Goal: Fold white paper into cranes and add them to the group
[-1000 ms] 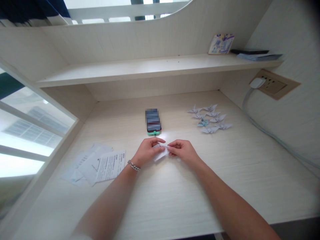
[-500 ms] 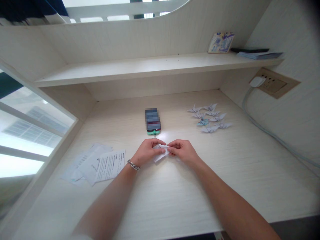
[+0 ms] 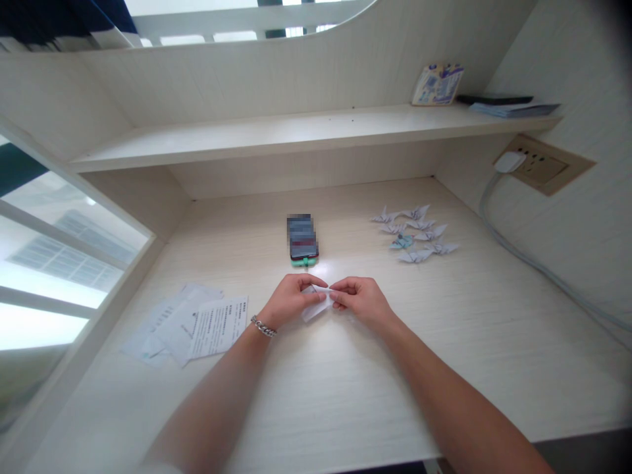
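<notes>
A small piece of folded white paper (image 3: pixel 316 311) is held low over the middle of the desk (image 3: pixel 326 408). My left hand (image 3: pixel 292 301), with a chain bracelet (image 3: pixel 263 326) at its wrist, pinches the paper's left and upper part between thumb and fingers. From the other side my right hand (image 3: pixel 363 297) pinches its right end, the two sets of fingertips almost meeting. Parts of the paper are hidden behind the fingers. Several folded paper cranes (image 3: pixel 417 255) lie to the right beyond my right hand, one of them blue (image 3: pixel 402 241).
Just beyond my hands lies a phone (image 3: pixel 303 237) with a blurred screen and a green edge. Printed paper sheets (image 3: pixel 220 328) overlap at the left. A shelf (image 3: pixel 276 135) spans the back, and a cable (image 3: pixel 523 260) hangs from the wall socket (image 3: pixel 548 168) at the right.
Both hands stay in nearly the same place, still pinching the folded paper. Its lower free edge has shifted very slightly; the cranes, phone and sheets have not moved.
</notes>
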